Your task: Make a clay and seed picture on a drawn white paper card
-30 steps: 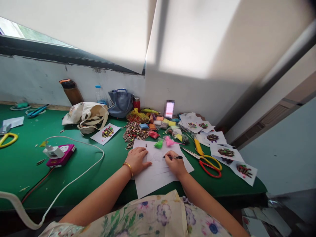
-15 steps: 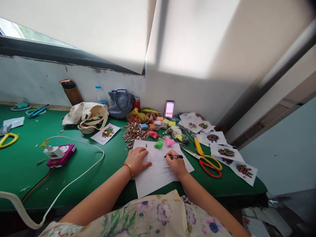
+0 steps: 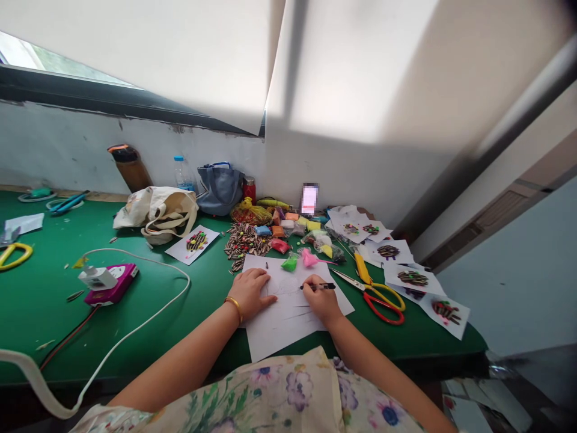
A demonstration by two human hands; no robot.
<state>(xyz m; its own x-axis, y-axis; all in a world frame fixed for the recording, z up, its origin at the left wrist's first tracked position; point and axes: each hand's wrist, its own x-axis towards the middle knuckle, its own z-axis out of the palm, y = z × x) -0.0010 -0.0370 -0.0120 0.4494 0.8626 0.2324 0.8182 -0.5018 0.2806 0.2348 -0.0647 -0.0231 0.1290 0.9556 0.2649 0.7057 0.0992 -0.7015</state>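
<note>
Scissors (image 3: 366, 287) beyond the paper sheet (image 3: 293, 331) block the right hand (image 3: 321, 302).

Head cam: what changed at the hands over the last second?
The right hand keeps hold of the pen, its tip shifted slightly rightward over the paper sheet. Nothing was let go. The left hand stays flat on the sheet; the scissors haven't moved.

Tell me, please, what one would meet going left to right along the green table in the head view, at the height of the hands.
Yellow-handled scissors → pink device with a white plug → left hand → right hand holding a pen → yellow-and-red-handled scissors → paper sheet with a seed picture
</note>
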